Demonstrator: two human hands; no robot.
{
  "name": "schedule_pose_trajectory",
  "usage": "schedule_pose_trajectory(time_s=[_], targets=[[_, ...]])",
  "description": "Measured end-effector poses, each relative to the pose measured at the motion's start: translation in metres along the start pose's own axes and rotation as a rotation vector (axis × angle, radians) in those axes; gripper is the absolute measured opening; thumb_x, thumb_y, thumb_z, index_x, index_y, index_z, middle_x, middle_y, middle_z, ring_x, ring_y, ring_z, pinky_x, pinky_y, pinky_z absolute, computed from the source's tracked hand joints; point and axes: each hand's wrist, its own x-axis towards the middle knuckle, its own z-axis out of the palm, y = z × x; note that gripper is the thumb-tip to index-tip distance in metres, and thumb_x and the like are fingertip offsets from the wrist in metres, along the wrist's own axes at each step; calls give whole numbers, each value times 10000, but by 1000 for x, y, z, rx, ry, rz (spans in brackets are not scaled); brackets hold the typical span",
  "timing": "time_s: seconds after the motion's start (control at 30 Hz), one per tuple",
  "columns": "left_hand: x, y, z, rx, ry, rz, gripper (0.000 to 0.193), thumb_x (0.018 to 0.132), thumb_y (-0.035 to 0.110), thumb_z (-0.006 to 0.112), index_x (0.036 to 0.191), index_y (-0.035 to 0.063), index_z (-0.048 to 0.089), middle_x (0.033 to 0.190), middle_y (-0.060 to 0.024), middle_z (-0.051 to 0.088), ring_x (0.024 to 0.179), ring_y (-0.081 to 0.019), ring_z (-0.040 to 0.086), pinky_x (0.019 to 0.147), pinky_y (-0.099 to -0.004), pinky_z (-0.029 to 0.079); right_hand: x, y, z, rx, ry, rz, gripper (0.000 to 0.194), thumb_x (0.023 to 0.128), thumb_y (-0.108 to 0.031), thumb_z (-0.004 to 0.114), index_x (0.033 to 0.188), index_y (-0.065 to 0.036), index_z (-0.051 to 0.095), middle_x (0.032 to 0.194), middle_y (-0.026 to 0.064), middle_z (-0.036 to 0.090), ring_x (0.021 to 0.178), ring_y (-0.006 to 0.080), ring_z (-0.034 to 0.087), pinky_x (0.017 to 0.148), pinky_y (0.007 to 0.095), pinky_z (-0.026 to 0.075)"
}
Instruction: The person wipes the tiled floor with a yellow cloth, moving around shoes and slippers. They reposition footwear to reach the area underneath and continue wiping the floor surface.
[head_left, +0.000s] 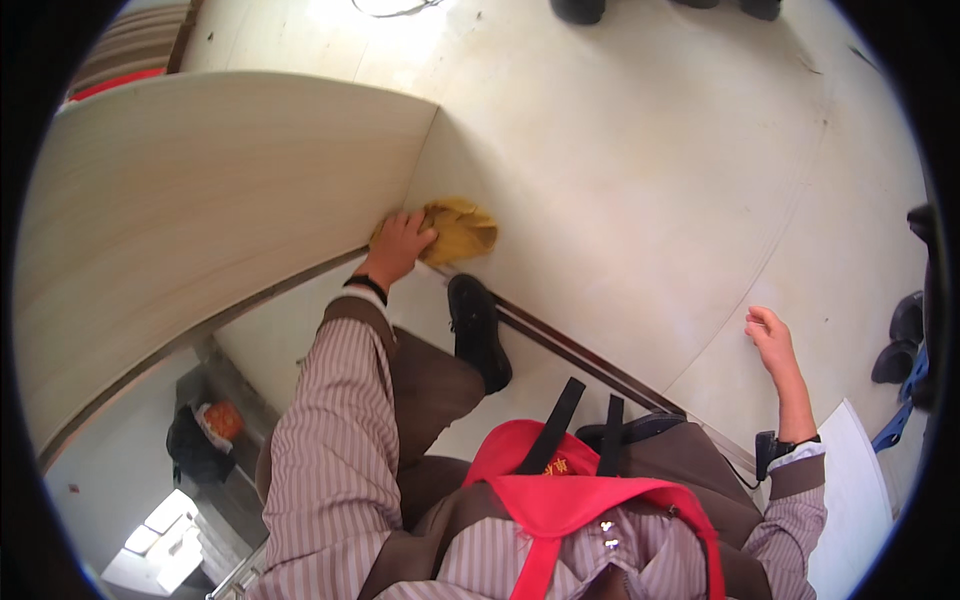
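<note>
My left hand (403, 244) presses on a yellow cloth (459, 231), which lies bunched against the foot of a pale panel (225, 180), close to its corner. Part of the cloth is hidden under the fingers. Out to the right, my right hand (768, 336) hangs over the pale floor (637, 210) with fingers loosely bent and nothing in it. A black shoe (480, 330) is just below the cloth, beside a dark floor track (570, 345). A red apron (600, 495) covers part of my striped shirt.
Black footwear (577, 9) shows at the top edge, and dark round objects (904, 337) with a blue frame (892, 431) stand at the far right. A white board or sheet (851, 465) is beside my right forearm. A black bag (196, 442) with an orange item lies at lower left.
</note>
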Motion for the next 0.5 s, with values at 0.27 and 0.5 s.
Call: schedule_pose_trajectory(time_s=[0.27,0.5], targets=[[97,-22,-30,76,157,-48,259,749,51,528,977,175,544,1075,-110,483,938,-316,493,773,-418,420,-4,4,2,-51,-24,32,329,846,-93,531,1157,13,543,1069,116,610,971,168,570,859,286,443],[231,-34,-83,317,271,-70,277,754,57,539,990,201,537,1035,-66,490,926,-297,517,749,-403,443,-24,12,0,-195,3,-42,298,849,-86,530,1134,-5,551,1036,116,627,907,171,589,814,297,462]])
